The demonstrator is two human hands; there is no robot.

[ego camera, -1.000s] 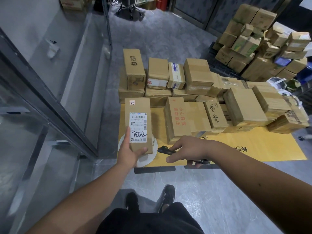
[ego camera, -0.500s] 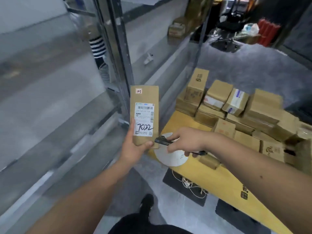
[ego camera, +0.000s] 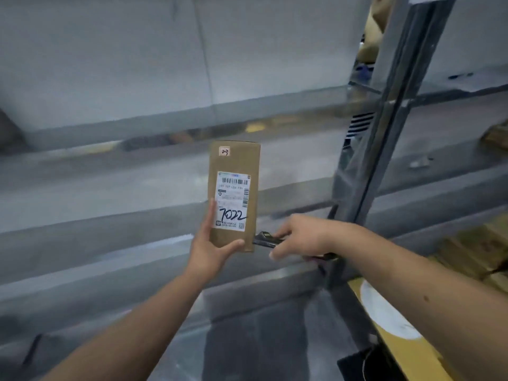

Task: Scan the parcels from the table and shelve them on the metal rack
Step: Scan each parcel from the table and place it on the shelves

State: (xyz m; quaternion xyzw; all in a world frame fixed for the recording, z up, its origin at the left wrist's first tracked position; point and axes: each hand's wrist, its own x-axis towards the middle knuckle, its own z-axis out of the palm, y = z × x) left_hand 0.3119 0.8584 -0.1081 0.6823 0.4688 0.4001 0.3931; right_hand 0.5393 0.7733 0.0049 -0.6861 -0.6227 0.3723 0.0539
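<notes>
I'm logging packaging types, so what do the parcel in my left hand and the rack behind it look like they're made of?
Parcel: brown corrugated cardboard by its look, matte, with folded edges and a glossy white paper label. Rack: likely painted or galvanised steel, grey with a dull sheen; motion blur hides finer detail.

Brown parcel [ego camera: 233, 193], white label [ego camera: 232, 200], grey rack [ego camera: 165, 119].

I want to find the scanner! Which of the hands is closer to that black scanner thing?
The right hand: it grips the black scanner. The left hand is just beside it, holding the bottom of the parcel.
</notes>
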